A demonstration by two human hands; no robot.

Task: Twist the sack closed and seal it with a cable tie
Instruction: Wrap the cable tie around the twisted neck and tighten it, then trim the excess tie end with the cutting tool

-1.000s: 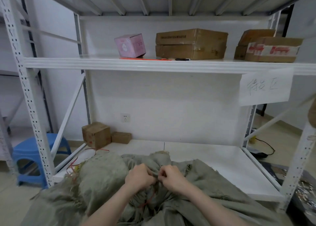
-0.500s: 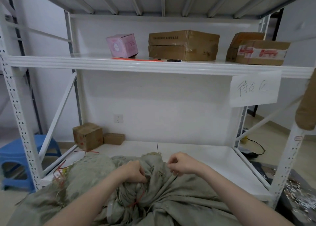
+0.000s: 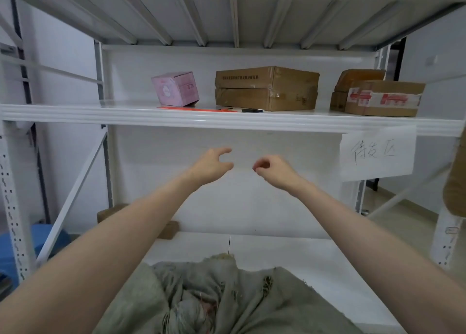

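Observation:
The grey-green burlap sack (image 3: 242, 293) lies crumpled on the low shelf at the bottom of the view, with its gathered mouth (image 3: 191, 311) showing a bit of red string. Both my arms are stretched up and away from it. My left hand (image 3: 213, 164) hangs in the air below the middle shelf, fingers spread and empty. Beside it, my right hand (image 3: 273, 168) has its fingers curled in with nothing visible in them. Thin orange cable ties (image 3: 199, 109) lie flat on the middle shelf's front edge, above my hands.
On the middle shelf (image 3: 75, 114) stand a pink box (image 3: 175, 89), stacked cardboard boxes (image 3: 267, 89), taped cartons (image 3: 380, 96) and a small black tool (image 3: 252, 110). A paper label (image 3: 377, 152) hangs at the right. A blue stool (image 3: 37, 240) sits on the left.
Both hands let go of the sack's mouth and rose toward the middle shelf. My view tilted upward, so the sack now lies at the bottom edge.

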